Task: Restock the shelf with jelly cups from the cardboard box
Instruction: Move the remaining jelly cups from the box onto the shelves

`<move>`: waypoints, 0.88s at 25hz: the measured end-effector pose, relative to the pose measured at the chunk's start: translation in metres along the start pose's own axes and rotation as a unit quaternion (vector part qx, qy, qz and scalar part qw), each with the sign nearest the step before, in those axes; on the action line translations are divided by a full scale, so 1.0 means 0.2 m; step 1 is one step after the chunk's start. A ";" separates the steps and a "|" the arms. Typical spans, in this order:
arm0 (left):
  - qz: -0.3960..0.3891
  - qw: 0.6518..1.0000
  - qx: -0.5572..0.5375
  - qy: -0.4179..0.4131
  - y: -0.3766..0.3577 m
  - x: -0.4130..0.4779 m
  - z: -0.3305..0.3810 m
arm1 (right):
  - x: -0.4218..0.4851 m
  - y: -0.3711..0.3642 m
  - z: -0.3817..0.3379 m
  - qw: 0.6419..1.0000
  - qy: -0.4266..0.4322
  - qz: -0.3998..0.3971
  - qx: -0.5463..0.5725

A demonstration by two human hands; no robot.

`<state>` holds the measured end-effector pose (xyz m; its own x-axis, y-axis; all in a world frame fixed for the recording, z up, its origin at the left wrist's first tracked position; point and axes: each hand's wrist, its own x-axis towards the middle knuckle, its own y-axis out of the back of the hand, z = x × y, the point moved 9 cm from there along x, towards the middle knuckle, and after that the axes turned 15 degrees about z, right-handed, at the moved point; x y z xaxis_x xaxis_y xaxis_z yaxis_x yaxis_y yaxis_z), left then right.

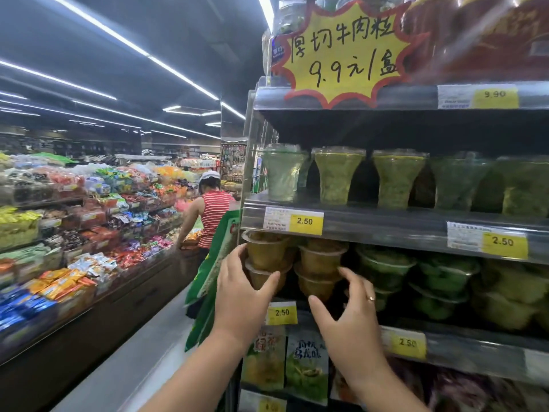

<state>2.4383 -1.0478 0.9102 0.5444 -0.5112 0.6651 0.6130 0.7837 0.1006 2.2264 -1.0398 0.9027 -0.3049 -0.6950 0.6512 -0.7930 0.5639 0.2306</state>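
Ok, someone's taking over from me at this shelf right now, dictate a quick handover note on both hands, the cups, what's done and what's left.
Left hand: wrapped around the lower cup of the leftmost stack of yellow jelly cups at the end of the middle shelf.
Right hand: open, fingers touching the second yellow stack, with no closed grip on it.
Done: two two-high yellow stacks stand beside the green jelly cups, which already fill the shelf to the right.
Left: settle and square both yellow stacks, then fetch more. The cardboard box is out of view, so the remaining stock is unknown.
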 end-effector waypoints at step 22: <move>0.052 0.993 -0.101 0.010 0.01 -0.36 0.13 | -0.07 0.05 0.09 0.996 -0.067 0.008 0.066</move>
<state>2.3853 -1.0015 0.8820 0.6211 -0.4393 0.6490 0.6537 0.7473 -0.1197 2.2126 -1.0322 0.8825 -0.3790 -0.7444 0.5498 -0.8467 0.5187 0.1185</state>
